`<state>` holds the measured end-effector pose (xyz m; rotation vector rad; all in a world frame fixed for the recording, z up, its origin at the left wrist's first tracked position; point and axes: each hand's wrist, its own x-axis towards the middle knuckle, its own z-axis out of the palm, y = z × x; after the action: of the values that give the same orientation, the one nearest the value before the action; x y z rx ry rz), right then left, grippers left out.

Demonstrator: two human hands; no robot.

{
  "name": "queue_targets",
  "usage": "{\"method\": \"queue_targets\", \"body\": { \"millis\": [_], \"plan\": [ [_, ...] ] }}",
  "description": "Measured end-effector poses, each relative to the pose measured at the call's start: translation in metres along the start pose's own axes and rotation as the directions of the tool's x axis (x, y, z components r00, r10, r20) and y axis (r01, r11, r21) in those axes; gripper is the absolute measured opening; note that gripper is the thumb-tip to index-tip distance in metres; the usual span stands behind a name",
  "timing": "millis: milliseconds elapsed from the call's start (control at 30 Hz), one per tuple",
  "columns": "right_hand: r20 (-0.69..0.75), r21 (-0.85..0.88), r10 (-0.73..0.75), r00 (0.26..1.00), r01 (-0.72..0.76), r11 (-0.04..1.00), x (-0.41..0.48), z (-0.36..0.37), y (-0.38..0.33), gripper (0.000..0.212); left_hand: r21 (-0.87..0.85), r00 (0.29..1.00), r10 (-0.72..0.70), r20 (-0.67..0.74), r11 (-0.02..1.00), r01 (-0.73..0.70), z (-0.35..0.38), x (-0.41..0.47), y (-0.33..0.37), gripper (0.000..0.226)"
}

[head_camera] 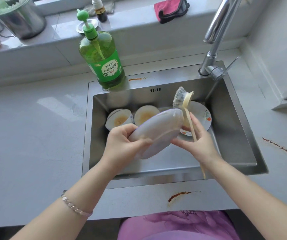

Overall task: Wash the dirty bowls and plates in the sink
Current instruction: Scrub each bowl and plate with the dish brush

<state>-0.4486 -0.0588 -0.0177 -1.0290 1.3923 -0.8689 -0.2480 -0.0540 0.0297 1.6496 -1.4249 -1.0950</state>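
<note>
At the near edge a purple patterned garment (182, 224) shows, and both bare forearms reach forward from it, the left wrist wearing a pale link bracelet (73, 205). They pass over a light grey countertop (26, 153) marked with a rust-coloured stain (179, 195) just in front of the rectangular stainless steel sink (234, 135). Above the basin the left hand (122, 142) grips a round white plate (158, 130) at its lower rim, fingers curled round the edge; the plate is tilted with its underside towards the camera. The right hand (198, 142), just beside the plate, holds the cream handle of a long dish brush (180, 98) between thumb and loosely straightened fingers, and the greyish bristle head stands at the plate's upper rim. On the sink floor behind lie a white bowl with brownish residue (120, 121), a second soiled white bowl (146, 116) beside it, and a white flower-printed plate (202, 111) to the right, partly hidden by the brush. A green pump bottle of dish detergent (104, 63) stands on the sink's back left corner; a chrome tap (213, 49) rises at the back right. Farther off, the sill carries a steel pot (21, 19), a small dark bottle (101, 13) and a red and black cloth (170, 7).
</note>
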Motion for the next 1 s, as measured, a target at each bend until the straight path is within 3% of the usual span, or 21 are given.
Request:
{"method": "queue_targets", "body": {
  "millis": [133,233,367,500,633,800,900,1000],
  "plan": [
    [0.095,0.094,-0.018,0.995,0.009,0.996,0.008,-0.014,0.004,0.11,-0.268,0.989,-0.09,0.119,0.956,0.119,-0.012,0.006,0.008,0.024],
    [0.099,0.1,-0.025,0.995,0.015,0.995,0.012,-0.021,-0.001,0.108,-0.327,0.984,-0.096,0.148,0.935,0.14,-0.015,0.008,0.011,0.023],
    [0.085,0.104,-0.013,0.996,0.004,0.995,0.009,-0.022,-0.001,0.099,-0.048,0.987,-0.05,0.154,0.997,0.058,-0.016,0.01,0.009,0.037],
    [0.152,0.061,0.029,0.988,-0.039,0.997,0.007,-0.023,0.002,0.1,0.226,0.974,0.003,0.226,0.973,-0.055,-0.013,0.005,0.01,0.044],
    [0.162,-0.059,0.101,0.982,-0.093,0.994,0.005,-0.021,-0.001,0.094,0.243,0.991,-0.038,0.127,0.97,0.006,-0.005,-0.005,0.0,0.042],
    [-0.061,-0.218,-0.022,0.998,0.009,0.976,0.001,-0.031,-0.02,0.035,0.192,0.991,-0.112,-0.073,0.974,0.124,-0.007,-0.009,-0.006,0.038],
    [0.052,-0.422,-0.05,0.997,0.067,0.904,-0.017,-0.024,-0.028,0.033,0.227,0.989,-0.098,-0.107,0.966,0.121,-0.011,-0.006,-0.006,0.039],
    [0.248,-0.537,-0.139,0.959,0.256,0.804,-0.042,-0.004,-0.038,0.042,0.25,0.988,-0.096,-0.119,0.96,0.123,-0.012,-0.003,-0.004,0.041]
  ]
}}
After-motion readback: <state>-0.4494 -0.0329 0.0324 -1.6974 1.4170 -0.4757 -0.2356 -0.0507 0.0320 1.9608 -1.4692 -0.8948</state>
